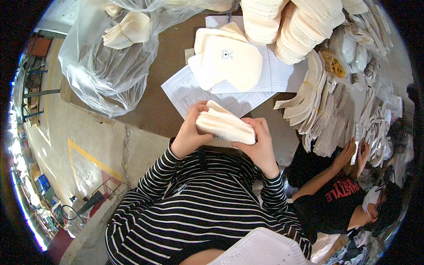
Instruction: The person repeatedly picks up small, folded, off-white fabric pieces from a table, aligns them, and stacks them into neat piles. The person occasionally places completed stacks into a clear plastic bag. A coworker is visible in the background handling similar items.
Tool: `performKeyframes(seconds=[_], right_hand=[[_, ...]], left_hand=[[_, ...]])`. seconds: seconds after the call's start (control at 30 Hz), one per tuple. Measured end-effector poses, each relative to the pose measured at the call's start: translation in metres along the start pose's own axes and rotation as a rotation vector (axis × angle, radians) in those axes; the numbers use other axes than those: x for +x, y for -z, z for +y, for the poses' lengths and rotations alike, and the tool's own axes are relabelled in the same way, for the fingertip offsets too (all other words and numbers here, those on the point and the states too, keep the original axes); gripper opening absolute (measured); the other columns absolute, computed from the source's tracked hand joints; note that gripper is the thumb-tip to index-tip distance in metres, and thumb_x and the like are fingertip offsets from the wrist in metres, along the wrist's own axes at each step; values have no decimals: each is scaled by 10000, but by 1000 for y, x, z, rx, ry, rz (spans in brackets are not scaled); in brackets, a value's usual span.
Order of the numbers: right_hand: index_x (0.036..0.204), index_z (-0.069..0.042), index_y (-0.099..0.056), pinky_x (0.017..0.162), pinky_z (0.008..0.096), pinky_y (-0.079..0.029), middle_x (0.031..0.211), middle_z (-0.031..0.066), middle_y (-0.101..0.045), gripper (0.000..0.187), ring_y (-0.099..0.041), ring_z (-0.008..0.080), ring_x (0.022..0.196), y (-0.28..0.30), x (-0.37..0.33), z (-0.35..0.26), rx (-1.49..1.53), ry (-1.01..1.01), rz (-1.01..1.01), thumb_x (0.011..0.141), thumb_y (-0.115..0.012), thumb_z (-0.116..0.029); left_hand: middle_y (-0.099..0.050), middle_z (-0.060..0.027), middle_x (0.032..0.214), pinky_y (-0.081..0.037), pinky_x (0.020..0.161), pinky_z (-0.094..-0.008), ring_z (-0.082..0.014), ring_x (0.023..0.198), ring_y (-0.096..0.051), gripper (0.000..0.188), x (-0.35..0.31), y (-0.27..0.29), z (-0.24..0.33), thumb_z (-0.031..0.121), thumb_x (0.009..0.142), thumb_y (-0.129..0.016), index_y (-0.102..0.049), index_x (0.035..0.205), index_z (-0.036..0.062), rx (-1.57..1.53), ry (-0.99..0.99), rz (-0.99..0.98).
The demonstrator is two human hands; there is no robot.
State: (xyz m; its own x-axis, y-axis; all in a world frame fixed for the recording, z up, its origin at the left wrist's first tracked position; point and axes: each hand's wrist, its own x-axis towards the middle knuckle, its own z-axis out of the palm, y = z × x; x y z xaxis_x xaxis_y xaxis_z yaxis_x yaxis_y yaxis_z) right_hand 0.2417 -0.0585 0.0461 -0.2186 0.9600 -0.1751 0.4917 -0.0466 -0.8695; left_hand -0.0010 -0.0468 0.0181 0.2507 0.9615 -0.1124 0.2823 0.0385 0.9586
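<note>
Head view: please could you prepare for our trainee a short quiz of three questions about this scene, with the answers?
1. Which of the person's bare hands hold the thick stack of thin, cream-coloured pieces?
2. True or false: the crumpled, clear plastic bag lies to the left of the white, printed paper sheets.
3. What shows directly beneath the loose pile of flat, cream, rounded pieces?
A) the plastic bag
B) the paper sheets
C) a striped sleeve

Key:
1. Both: the left hand and the right hand.
2. True.
3. B.
</note>
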Motion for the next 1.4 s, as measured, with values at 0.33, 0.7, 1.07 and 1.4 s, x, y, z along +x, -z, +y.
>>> performKeyframes(seconds=[0.33, 0.7, 1.07, 1.4], right_hand=[[1459, -107, -452, 1172, 646, -173, 1540, 218, -294, 796, -257, 474, 1432, -7, 13, -1, -246, 240, -8, 748, -811, -113], [1566, -19, -248, 1137, 726, -88, 1634, 193, -229, 907, -134, 406, 1531, -35, 20, -48, -456, 344, 207, 839, -747, -230], [1531, -55, -371, 1203, 563, -172, 1625, 164, -289, 768, -272, 310, 1506, -39, 22, -63, -324, 439, -142, 912, -644, -419], [1256, -116, -624, 968, 442, -424, 1105, 79, -614, 581, -591, 280, 1059, 13, 29, -35, -533, 378, 21, 706, -804, -170]], left_hand=[[-500, -124, 1372, -342, 1137, -376, -254, 1314, -466, 1043, 20, 9, 1, 96, 669, -901, -277, 1504, 55, 39, -261, -91], [-486, -142, 1406, -355, 1135, -371, -250, 1315, -471, 909, 26, 4, 0, -10, 720, -776, -314, 1502, 31, -176, -144, -49], [-503, -135, 1387, -376, 1115, -359, -238, 1298, -487, 786, 24, 6, -9, 53, 811, -774, -356, 1475, 14, -260, -99, 11], [-524, -70, 1007, -420, 900, -320, -218, 956, -528, 396, 15, 7, -7, 26, 720, -801, -523, 997, 75, -201, -331, 44]])
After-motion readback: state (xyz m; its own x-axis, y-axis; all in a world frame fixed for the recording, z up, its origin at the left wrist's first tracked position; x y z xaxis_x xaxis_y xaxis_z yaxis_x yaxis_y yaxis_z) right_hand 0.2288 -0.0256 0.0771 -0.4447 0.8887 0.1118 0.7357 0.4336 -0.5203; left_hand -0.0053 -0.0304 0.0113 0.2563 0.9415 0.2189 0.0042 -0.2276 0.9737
